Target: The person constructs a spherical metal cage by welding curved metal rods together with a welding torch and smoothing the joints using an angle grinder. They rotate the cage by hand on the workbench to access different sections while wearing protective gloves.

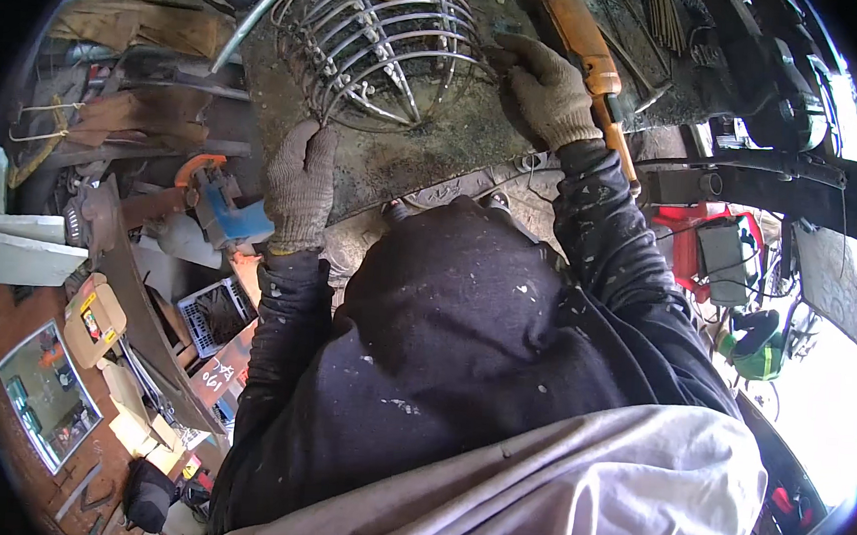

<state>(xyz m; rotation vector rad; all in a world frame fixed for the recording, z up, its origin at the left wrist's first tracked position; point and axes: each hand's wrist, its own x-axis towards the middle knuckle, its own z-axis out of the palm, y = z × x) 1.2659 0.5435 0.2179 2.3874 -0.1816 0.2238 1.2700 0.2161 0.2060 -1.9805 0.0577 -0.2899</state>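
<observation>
A cage-like frame of curved, shiny metal rods (388, 44) lies on the dark, stained worktable (435, 160). Weld-like lumps run along its cross bars. My left hand (301, 186), in a knitted work glove, is closed at the frame's near left corner, thumb and fingers pinching a thin rod there. My right hand (554, 94), gloved too, is beside the frame's right end. Its fingers reach left toward the rod ends, with the thumb apart from them; whether they touch the rods is hard to see. Just right of this hand lies an orange angle grinder (582, 37).
A bundle of thin rods (665, 19) and a bent metal bar (645, 94) lie at the table's far right. On the left are leather pieces (138, 117), a blue clamp-like tool (235, 215) and a dark plastic crate (212, 315). A red-and-grey machine (724, 251) stands at right.
</observation>
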